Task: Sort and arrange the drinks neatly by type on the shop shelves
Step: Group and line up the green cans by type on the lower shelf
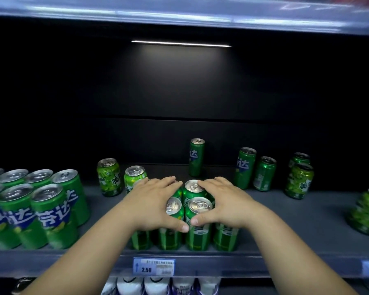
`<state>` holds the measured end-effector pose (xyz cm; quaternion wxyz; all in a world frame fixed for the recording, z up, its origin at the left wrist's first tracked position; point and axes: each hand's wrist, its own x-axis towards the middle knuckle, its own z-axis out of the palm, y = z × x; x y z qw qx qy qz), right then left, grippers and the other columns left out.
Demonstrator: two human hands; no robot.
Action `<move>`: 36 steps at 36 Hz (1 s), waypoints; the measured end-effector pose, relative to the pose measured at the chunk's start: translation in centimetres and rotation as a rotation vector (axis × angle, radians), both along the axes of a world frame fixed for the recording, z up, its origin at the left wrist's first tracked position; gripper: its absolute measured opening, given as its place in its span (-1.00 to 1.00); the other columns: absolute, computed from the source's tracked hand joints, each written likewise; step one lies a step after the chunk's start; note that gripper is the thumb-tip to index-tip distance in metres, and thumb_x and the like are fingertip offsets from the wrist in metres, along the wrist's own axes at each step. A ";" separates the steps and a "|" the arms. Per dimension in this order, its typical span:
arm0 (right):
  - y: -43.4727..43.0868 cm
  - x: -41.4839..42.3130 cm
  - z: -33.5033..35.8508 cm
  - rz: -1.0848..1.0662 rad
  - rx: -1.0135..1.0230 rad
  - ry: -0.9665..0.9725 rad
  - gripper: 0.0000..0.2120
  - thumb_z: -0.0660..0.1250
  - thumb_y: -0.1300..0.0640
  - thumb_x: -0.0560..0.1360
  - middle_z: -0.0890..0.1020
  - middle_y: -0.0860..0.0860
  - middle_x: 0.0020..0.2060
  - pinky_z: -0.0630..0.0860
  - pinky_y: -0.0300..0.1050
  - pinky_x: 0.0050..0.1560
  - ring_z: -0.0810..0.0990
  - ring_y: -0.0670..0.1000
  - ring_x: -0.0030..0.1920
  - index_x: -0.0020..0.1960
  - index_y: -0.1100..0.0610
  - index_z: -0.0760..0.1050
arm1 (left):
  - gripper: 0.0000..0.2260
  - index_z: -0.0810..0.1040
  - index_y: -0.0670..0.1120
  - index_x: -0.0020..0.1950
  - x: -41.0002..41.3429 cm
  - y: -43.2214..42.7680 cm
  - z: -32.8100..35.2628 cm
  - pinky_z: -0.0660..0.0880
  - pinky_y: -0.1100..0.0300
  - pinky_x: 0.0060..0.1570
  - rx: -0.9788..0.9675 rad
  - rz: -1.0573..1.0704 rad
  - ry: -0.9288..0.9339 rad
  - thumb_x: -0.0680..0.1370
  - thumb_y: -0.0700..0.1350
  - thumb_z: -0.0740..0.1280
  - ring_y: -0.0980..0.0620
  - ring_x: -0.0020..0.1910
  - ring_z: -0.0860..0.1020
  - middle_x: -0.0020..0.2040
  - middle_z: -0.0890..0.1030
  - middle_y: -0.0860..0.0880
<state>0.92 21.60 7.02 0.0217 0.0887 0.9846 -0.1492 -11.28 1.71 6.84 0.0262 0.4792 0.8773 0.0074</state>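
Note:
A tight cluster of several slim green cans (198, 211) stands at the front middle of the grey shelf (285, 218). My left hand (156, 203) curves round the cluster's left side and my right hand (224, 203) round its right side. Both sets of fingers reach over the back cans, and the thumbs nearly meet in front. To the left, a neat block of wider green cans with blue lettering (38, 207) fills the shelf. Loose green cans stand behind: two leafy-print ones (110, 177), a tall slim one (196, 157), and more at the right (245, 168).
Two leafy-print cans (299, 179) stand at the back right and another (365, 211) near the right edge. A price tag reading 2.50 (154, 266) hangs on the shelf's front rail. White-topped bottles (158, 285) show on the shelf below. The back wall is dark.

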 end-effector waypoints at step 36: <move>-0.1 0.0 0.1 0.001 0.000 0.001 0.17 0.31 -0.60 0.15 0.27 -0.18 0.52 0.23 0.04 0.49 0.10 -0.05 0.55 0.62 -0.10 0.11 | 0.04 -0.06 0.16 0.62 0.0 0.1 -0.3 -0.02 -0.07 0.54 -0.009 0.009 0.029 0.28 0.60 0.19 -0.01 0.58 0.09 0.64 -0.02 0.10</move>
